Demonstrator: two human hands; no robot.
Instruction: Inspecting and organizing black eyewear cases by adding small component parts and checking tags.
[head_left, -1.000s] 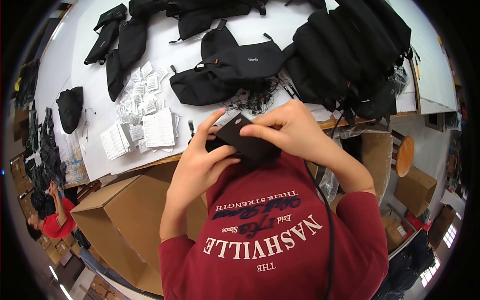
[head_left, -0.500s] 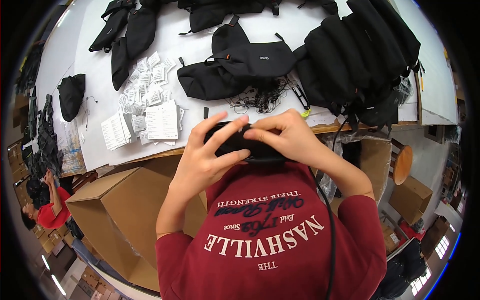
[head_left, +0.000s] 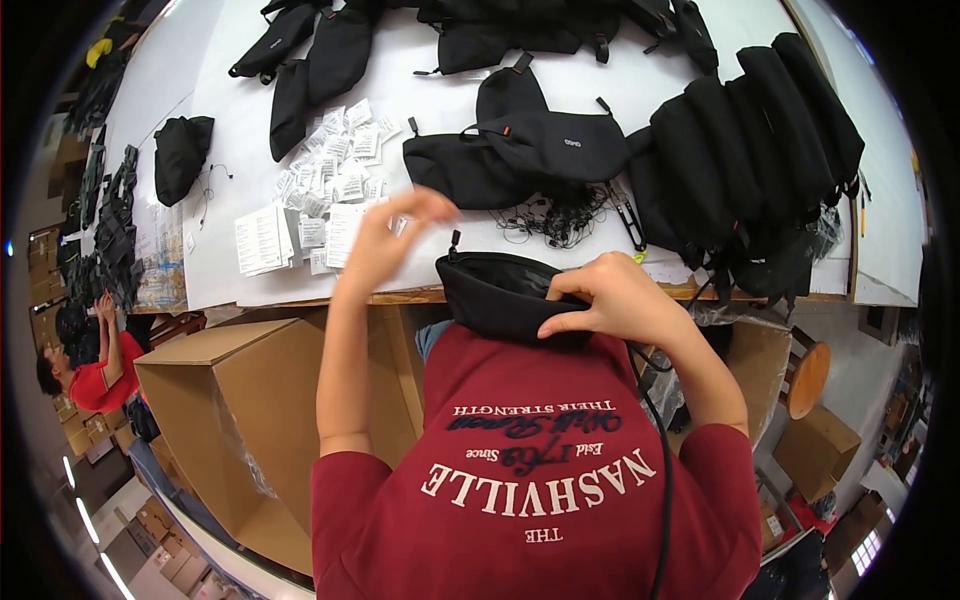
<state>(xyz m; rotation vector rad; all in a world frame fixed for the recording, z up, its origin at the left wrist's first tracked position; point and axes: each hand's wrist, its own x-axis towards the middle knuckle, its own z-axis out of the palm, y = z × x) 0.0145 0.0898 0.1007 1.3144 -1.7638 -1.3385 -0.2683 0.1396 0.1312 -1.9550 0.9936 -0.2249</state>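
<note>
I see R hand [head_left: 618, 297], fingers pinching blk pouch [head_left: 488, 303] at rim; L hand [head_left: 385, 232] blurred nr wht slips [head_left: 338, 165], can't tell its fingers.

Matt cloth pouch [head_left: 490, 303], smooth paper leaflets [head_left: 263, 240], matt cardboard box [head_left: 265, 400], smooth wooden stool [head_left: 808, 382]
</note>
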